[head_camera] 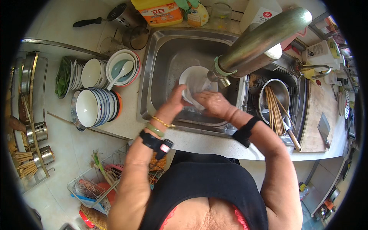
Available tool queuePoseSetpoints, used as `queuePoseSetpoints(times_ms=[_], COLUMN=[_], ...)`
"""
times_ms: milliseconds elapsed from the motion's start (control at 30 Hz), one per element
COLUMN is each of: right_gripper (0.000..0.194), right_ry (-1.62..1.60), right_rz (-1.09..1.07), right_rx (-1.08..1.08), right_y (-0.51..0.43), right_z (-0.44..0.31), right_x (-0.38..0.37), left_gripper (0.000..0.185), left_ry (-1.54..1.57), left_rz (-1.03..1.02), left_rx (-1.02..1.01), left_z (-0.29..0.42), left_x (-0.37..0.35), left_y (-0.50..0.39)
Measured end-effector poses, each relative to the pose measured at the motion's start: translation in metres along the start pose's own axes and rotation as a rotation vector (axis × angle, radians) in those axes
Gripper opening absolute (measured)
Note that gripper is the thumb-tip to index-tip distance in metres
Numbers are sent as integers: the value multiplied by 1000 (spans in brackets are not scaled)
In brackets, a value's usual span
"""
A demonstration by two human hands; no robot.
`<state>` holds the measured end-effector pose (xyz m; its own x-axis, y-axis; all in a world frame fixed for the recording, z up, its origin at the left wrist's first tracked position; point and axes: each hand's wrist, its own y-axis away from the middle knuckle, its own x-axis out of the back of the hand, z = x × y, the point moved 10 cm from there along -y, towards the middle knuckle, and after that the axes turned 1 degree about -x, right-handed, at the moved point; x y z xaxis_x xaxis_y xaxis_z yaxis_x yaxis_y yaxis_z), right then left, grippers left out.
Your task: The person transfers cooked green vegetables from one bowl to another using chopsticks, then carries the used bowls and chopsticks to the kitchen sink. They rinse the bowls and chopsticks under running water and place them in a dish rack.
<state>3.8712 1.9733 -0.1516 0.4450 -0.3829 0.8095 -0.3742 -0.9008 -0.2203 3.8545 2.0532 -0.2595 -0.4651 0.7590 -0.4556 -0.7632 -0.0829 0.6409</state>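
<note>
A white bowl [198,70] is held low over the stainless steel sink [159,72], beneath the tap spout [224,82]. My left hand [177,97] grips the bowl at its left side, thumb near the rim. Blurred by motion, my right hand [214,103] has its fingers against the near right part of the bowl. A pale, semi-clear smear [194,86] crosses the bowl's inside; I cannot tell whether it is water or another dish. The right hand's fingertips are partly lost in this blur.
Left of the sink stand stacked bowls [86,107] and more bowls with a white spoon [122,72]. A thick metal tap pipe [264,40] crosses the upper right. To the right are a pot [274,86] with chopsticks [273,112], and a cleaver [324,128] on a cutting board [312,138].
</note>
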Motion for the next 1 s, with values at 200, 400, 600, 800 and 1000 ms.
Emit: queuePoseSetpoints(times_ms=[200,400,600,800,1000], right_gripper=[28,15,28,46,43], right_ry=[-187,-781,-1026,-845,-310], right_rz=[55,577,915,327,366], right_rx=[-375,-593,-883,-877,-743], right_y=[-3,51,122,54,49], right_z=[21,99,137,109,114], right_x=[-7,16,44,-27,21], left_gripper=[55,56,54,43,36], left_ry=[344,192,157,371,-883], left_rz=[63,33,109,32,-302], left_rx=[-118,74,-26,-63,-479], left_z=[-9,-23,5,-15,-39], left_x=[18,47,61,42,-26], left_y=[-11,-15,-16,-38,-71])
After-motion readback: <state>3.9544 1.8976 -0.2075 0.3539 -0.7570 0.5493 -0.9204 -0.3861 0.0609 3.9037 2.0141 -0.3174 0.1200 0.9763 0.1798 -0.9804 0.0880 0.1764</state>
